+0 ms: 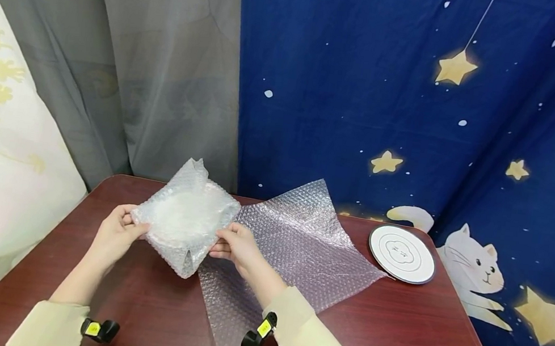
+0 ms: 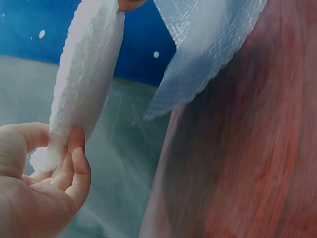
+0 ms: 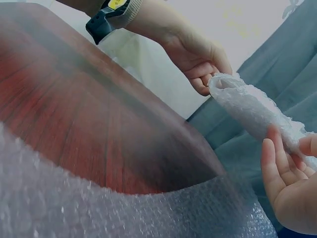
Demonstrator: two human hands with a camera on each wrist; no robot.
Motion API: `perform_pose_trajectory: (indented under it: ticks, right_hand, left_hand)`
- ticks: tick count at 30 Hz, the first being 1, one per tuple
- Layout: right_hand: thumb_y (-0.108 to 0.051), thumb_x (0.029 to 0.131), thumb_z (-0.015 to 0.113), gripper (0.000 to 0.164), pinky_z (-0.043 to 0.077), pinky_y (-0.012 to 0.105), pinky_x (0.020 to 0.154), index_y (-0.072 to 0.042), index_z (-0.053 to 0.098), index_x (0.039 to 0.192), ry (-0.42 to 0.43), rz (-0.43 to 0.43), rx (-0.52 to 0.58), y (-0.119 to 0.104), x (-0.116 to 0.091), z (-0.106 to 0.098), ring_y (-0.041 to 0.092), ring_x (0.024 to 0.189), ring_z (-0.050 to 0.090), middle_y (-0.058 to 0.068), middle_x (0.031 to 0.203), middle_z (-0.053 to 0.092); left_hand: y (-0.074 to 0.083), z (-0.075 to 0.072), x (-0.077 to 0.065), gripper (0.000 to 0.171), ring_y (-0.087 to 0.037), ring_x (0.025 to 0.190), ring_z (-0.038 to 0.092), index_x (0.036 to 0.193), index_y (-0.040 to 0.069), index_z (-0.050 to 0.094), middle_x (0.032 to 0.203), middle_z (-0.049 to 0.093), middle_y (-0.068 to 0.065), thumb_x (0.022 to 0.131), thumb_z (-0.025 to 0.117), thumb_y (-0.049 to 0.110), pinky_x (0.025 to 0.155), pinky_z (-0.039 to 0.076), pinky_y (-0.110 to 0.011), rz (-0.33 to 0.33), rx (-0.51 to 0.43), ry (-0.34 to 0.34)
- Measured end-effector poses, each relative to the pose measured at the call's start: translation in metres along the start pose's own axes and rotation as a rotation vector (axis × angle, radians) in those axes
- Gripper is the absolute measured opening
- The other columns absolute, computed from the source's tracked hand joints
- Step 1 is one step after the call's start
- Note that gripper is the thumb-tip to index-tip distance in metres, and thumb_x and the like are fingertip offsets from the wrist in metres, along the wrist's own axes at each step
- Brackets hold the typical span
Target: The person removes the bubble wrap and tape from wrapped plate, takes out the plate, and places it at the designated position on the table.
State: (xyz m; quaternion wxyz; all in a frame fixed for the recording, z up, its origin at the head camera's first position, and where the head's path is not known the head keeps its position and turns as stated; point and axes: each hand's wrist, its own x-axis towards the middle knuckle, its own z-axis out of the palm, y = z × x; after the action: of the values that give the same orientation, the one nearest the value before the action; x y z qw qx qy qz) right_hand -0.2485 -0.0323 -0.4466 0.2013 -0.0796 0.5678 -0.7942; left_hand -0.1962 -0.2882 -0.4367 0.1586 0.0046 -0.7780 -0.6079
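A bundle of bubble wrap [image 1: 187, 214], folded around a pale round thing, is held up above the left part of the table. My left hand [image 1: 117, 233] pinches its left corner between thumb and fingers. On the opposite side my right hand [image 1: 240, 250] pinches the bundle's right edge. Seen edge-on in the left wrist view, the wrapped bundle [image 2: 86, 74] looks flat and fairly thin. Beneath my right forearm lies a loose sheet of bubble wrap [image 1: 300, 244], spread across the table with one edge raised.
A white plate [image 1: 402, 254] with a dark rim and a printed centre lies at the table's right side, close to the sheet's corner. The dark red table [image 1: 148, 318] ends against grey and blue star-patterned curtains [image 1: 338, 88]. Each wrist carries a black camera strap.
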Motion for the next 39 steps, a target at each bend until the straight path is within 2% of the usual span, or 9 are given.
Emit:
perform_pose_trajectory:
  ticks: [7,17,24,28,36,39]
  right_hand:
    - [0.0,0.091,0.052,0.025,0.056,0.03,0.06,-0.009,0.045,0.068,0.0,0.0,-0.011,-0.002,-0.008,-0.015,0.014,0.054,0.062,0.007,0.063,0.058]
    - [0.0,0.09,0.051,0.024,0.055,0.028,0.058,-0.009,0.045,0.069,0.011,-0.011,-0.045,-0.009,-0.024,-0.043,0.013,0.054,0.062,0.006,0.063,0.058]
    - [0.0,0.09,0.052,0.023,0.054,0.027,0.058,-0.009,0.047,0.069,0.032,-0.004,-0.045,-0.012,-0.032,-0.057,0.013,0.055,0.061,0.006,0.065,0.059]
    - [-0.001,0.09,0.052,0.022,0.054,0.027,0.059,-0.009,0.047,0.07,0.032,0.001,-0.061,-0.014,-0.038,-0.066,0.013,0.056,0.061,0.006,0.066,0.058]
    - [-0.001,0.09,0.052,0.024,0.054,0.028,0.06,-0.009,0.045,0.068,0.043,0.0,-0.078,-0.021,-0.052,-0.086,0.013,0.056,0.06,0.005,0.067,0.055]
    - [-0.001,0.09,0.052,0.025,0.054,0.029,0.061,-0.01,0.045,0.068,0.041,0.005,-0.081,-0.023,-0.057,-0.095,0.014,0.057,0.06,0.005,0.066,0.056]
  left_hand:
    - [0.004,0.015,-0.002,0.043,0.001,0.074,0.06,0.122,-0.011,0.036,0.09,0.06,0.001,0.087,0.061,-0.008,0.064,0.051,-0.018,-0.002,-0.004,-0.023]
    - [0.014,0.043,-0.01,0.043,-0.002,0.075,0.059,0.12,-0.01,0.035,0.092,0.057,-0.007,0.087,0.061,-0.009,0.066,0.05,-0.019,-0.013,-0.067,-0.07]
    - [0.015,0.06,-0.013,0.041,-0.003,0.073,0.058,0.119,-0.01,0.034,0.09,0.057,-0.006,0.086,0.059,-0.012,0.064,0.05,-0.019,-0.016,-0.092,-0.081]
    - [0.017,0.068,-0.015,0.041,-0.003,0.071,0.058,0.119,-0.01,0.035,0.088,0.057,-0.006,0.086,0.06,-0.012,0.063,0.05,-0.021,-0.03,-0.093,-0.088]
    - [0.025,0.087,-0.019,0.042,-0.005,0.07,0.057,0.12,-0.009,0.036,0.094,0.059,-0.016,0.086,0.061,-0.011,0.064,0.051,-0.026,-0.069,-0.077,-0.121]
    - [0.027,0.094,-0.02,0.043,-0.006,0.067,0.057,0.12,-0.008,0.036,0.093,0.06,-0.015,0.085,0.062,-0.01,0.062,0.05,-0.025,-0.087,-0.079,-0.131]
